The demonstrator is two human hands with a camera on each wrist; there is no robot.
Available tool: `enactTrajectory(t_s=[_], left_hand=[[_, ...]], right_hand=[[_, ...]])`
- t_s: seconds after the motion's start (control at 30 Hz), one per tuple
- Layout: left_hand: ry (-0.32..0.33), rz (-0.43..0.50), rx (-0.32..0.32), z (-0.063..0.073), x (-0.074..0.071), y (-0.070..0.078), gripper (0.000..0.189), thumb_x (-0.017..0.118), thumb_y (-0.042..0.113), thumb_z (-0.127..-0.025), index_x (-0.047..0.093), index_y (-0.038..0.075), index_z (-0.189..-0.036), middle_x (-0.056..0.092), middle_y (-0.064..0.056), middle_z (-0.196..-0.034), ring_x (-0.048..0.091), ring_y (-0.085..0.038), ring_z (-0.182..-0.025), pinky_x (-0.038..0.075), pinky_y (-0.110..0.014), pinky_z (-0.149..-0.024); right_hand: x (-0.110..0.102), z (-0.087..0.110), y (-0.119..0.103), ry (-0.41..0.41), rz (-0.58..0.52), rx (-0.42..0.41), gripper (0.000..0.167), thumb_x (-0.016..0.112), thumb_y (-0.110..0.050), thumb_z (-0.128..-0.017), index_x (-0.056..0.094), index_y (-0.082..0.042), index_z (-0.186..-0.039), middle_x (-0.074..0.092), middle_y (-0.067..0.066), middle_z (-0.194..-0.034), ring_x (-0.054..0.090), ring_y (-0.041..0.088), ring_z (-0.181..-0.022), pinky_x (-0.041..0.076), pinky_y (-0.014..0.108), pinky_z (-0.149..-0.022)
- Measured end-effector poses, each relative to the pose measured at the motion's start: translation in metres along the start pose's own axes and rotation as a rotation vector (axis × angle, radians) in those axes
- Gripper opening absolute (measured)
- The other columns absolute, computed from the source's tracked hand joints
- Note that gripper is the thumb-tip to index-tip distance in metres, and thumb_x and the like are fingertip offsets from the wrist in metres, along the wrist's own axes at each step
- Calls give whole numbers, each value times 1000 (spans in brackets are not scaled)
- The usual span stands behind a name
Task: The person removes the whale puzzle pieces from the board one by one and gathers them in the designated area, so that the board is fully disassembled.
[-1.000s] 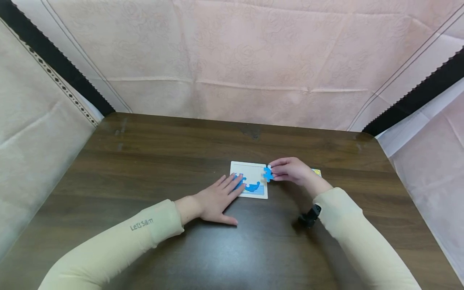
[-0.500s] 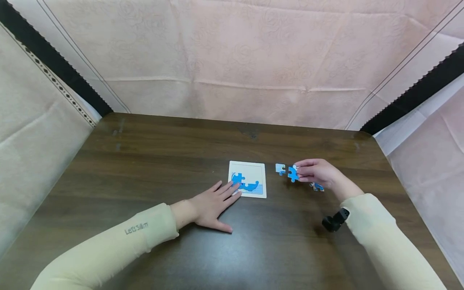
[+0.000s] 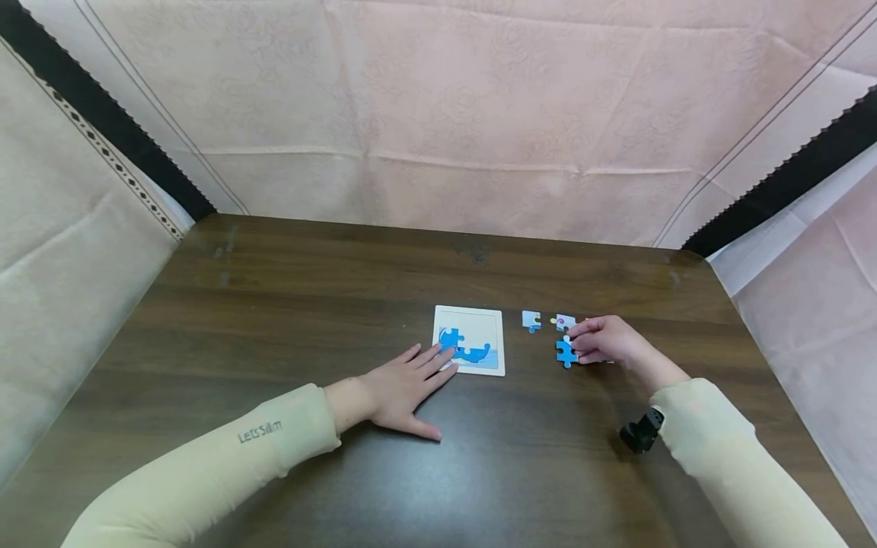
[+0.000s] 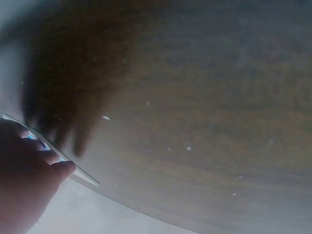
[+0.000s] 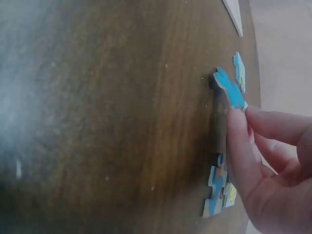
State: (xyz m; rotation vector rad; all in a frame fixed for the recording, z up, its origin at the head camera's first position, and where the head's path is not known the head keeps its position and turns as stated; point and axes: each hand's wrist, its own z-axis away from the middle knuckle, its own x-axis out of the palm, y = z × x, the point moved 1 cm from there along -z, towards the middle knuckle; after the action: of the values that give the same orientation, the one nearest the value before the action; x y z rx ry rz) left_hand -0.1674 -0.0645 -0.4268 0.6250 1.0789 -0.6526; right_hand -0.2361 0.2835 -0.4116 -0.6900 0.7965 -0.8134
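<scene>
A blue jigsaw puzzle piece is pinched between the thumb and fingers of my right hand. In the right wrist view the piece tilts, one end close to the table. My left hand lies with straight, spread fingers, their tips on the lower left of a white puzzle board. Blue pieces sit in the board's lower part, some of them covered by the fingertips. In the left wrist view, only the board's edge shows past the left hand.
Right of the board lies a light blue piece. Another piece lies just beyond the right fingers. More loose pieces are near the right hand, partly hidden in the head view. The brown wooden table ends at a pale cloth.
My right hand has carried the blue puzzle piece from the board's right edge away to the right and slightly nearer me, uncovering loose pieces. My left hand has slid slightly down the board.
</scene>
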Motion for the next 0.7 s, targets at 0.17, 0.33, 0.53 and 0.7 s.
enactTrajectory(t_s=[0.17, 0.33, 0.53, 0.7], left_hand=[[0, 0, 5, -1, 1, 1, 94, 41, 74, -81, 13, 18, -152, 3, -3, -160, 3, -23, -147, 9, -46, -118], [-3, -4, 5, -1, 0, 1, 94, 41, 74, -82, 13, 18, -152, 3, -3, -160, 3, -23, -147, 9, -46, -118], [-2, -4, 3, -1, 0, 1, 94, 41, 74, -81, 14, 18, -152, 4, -3, -160, 4, -23, -147, 9, -46, -118], [0, 1, 1, -1, 1, 1, 95, 41, 75, -81, 14, 18, -152, 2, -3, -160, 2, -23, -147, 9, -45, -119]], right_hand=[[2, 1, 0, 32, 60, -9, 35, 55, -1, -91, 49, 17, -120, 64, 0, -78, 61, 9, -68, 57, 27, -67], [3, 2, -1, 48, 108, -9, 35, 56, -2, -90, 51, 16, -119, 67, 3, -84, 62, 10, -72, 57, 30, -69], [1, 2, -5, 72, 116, -2, 35, 56, -4, -91, 51, 15, -121, 68, 8, -92, 62, 10, -75, 57, 31, -72], [4, 0, -14, 66, 104, -12, 37, 56, -10, -93, 51, 13, -122, 67, 8, -92, 63, 11, -75, 57, 29, -73]])
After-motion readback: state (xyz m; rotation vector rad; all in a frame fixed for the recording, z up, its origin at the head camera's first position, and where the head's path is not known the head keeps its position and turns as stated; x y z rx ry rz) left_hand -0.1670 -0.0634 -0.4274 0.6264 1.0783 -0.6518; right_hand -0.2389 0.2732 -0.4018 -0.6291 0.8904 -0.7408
